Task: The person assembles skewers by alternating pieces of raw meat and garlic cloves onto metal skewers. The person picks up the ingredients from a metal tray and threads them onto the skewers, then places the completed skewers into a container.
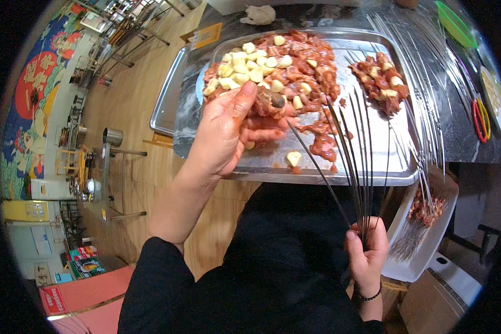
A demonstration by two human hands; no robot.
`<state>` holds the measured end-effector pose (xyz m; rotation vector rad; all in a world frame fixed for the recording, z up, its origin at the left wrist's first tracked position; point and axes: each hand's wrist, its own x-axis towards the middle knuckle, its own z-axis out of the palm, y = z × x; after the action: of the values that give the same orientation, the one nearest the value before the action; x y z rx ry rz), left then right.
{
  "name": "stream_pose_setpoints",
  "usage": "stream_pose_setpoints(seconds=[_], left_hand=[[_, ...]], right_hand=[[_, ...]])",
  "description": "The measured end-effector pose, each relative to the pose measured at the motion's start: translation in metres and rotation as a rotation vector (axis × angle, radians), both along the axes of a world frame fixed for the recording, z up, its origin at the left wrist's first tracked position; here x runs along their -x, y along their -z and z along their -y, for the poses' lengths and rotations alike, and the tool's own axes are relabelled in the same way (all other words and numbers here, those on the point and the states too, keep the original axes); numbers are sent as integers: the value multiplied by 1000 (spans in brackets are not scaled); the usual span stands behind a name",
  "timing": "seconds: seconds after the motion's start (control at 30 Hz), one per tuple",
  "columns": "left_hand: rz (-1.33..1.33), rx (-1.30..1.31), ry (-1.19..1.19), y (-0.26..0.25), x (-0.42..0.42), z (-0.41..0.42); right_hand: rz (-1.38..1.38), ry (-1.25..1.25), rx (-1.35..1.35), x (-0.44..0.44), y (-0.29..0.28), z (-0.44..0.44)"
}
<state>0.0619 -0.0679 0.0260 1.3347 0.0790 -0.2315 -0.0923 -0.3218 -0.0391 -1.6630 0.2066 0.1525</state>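
My left hand [234, 125] holds a piece of raw meat [269, 104] between thumb and fingers, over a metal tray [267, 165]. In my right hand [367, 250] is a fanned bunch of thin metal skewers [361, 175], points up; one leans apart towards the meat in my left hand. Raw marinated meat [313, 58] covers the tray's far left, with peeled garlic cloves [242, 69] heaped on it. A smaller cluster of meat and garlic [380, 81] lies at the tray's right. A cut garlic piece [293, 158] rests near the front edge.
Loose skewers [430, 83] lie right of the tray, near scissors with red and yellow handles [481, 121] and a green plastic container [455, 25]. Below, a white bin [409, 267] holds skewers with meat. A crumpled cloth [259, 15] lies behind the tray; another metal tray [163, 100] is left.
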Motion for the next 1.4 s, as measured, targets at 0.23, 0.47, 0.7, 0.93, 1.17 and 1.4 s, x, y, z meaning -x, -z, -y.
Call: stream_pose_setpoints(seconds=[0.23,0.47,0.7,0.93,1.17,1.4], left_hand=[[14,57,42,4,12,-9],[32,-111,87,1,15,-11],[83,-123,37,12,22,-4],[90,11,123,12,15,-15],[220,-42,45,23,22,-8],[224,51,64,22,22,-13]], right_hand=[[58,-35,120,-9,-4,-9],[124,-43,240,-11,-6,-10],[206,-105,202,-22,-15,-24],[176,-50,255,-19,-2,-20],[159,-47,266,-17,-1,-19],[165,-66,238,-19,-4,-24]])
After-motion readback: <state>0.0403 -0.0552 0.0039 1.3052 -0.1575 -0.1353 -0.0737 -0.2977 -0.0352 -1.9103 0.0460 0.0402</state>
